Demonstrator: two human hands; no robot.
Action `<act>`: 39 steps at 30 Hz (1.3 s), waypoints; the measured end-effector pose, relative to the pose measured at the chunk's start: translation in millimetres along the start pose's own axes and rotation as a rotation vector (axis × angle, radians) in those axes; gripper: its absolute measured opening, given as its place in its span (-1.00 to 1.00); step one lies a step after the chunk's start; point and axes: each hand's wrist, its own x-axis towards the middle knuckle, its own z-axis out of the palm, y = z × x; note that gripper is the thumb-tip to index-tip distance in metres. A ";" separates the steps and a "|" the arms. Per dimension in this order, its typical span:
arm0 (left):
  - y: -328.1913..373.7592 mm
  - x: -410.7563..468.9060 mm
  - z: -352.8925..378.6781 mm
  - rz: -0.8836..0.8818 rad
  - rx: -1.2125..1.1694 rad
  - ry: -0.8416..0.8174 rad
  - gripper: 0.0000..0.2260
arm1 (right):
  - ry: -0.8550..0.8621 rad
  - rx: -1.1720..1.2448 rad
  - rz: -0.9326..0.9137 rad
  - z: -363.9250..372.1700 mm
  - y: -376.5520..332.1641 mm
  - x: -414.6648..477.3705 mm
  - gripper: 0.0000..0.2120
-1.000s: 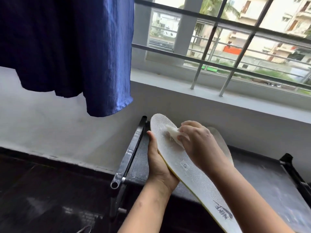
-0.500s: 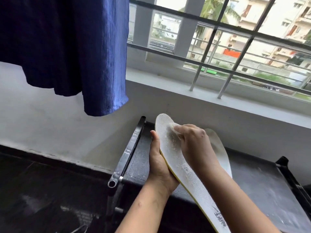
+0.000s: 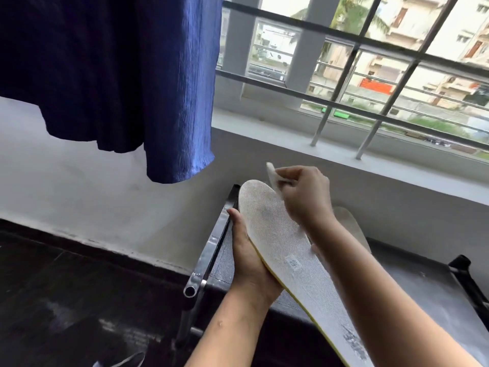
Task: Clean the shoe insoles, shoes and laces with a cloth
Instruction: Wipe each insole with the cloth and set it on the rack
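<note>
Insole point(image 3: 285, 247) is clamped at its left edge by L grip point(image 3: 251, 260), toe raised off tabletop point(image 3: 423, 287); cloth point(image 3: 272, 173) is pinched by R grip point(image 3: 304, 197) beside toe edge.

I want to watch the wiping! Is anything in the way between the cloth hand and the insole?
No, nothing visible. The right hand pinches the cloth right by the insole's toe end, which the left hand holds.

Tilted white insole point(image 3: 285, 250), small white cloth point(image 3: 272, 174) at its toe
</note>
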 end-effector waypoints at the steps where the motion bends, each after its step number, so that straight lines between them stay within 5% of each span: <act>1: 1.0 0.2 0.2 -0.005 -0.012 0.000 -0.34 | -0.043 -0.212 -0.115 1.6 -1.8 -0.5 -0.84; 4: 2.0 2.0 -1.6 0.001 -0.038 0.051 -0.35 | -0.326 -0.293 -0.155 16.3 -13.3 -11.5 -0.84; 7: 4.6 2.1 -3.2 0.006 -0.049 0.034 -0.36 | -0.595 0.338 0.106 15.3 -29.7 -11.9 -0.76; 9: 6.2 0.3 -2.0 -0.005 -0.075 -0.002 -0.33 | -0.434 0.385 0.122 7.5 -26.5 0.5 -0.74; 12: 7.3 -0.7 -2.4 -0.040 -0.074 0.002 -0.28 | -0.078 -0.222 -0.112 -2.3 -5.2 14.4 -0.80; 15: 7.2 2.5 -5.4 -0.020 -0.059 0.000 -0.33 | -0.228 -0.396 -0.267 8.5 3.2 -5.4 -0.83; 19: 8.1 1.9 -9.8 -0.013 -0.046 0.061 -0.33 | -0.444 -0.151 -0.365 10.2 -14.6 -43.4 -0.67; 26: 8.4 1.3 -6.1 -0.055 0.090 -0.047 -0.31 | -0.126 -0.416 -0.388 -7.6 14.0 -17.1 -0.72; 31: 15.0 2.7 -8.1 -0.053 0.077 0.000 -0.17 | -0.305 -0.286 -0.540 -2.8 4.8 -64.5 -0.65; 35: 8.0 0.6 -4.9 -0.096 0.082 -0.055 -0.27 | -0.220 -0.435 -0.320 -27.4 23.2 -37.2 -0.76; 37: 10.7 1.2 -8.3 -0.093 0.072 -0.015 -0.27 | -0.192 -0.303 -0.298 -9.6 16.6 -48.1 -0.81; 39: 17.6 1.9 -12.5 -0.101 0.024 -0.022 -0.20 | -0.368 -0.271 -0.220 15.9 -5.7 -82.5 -0.81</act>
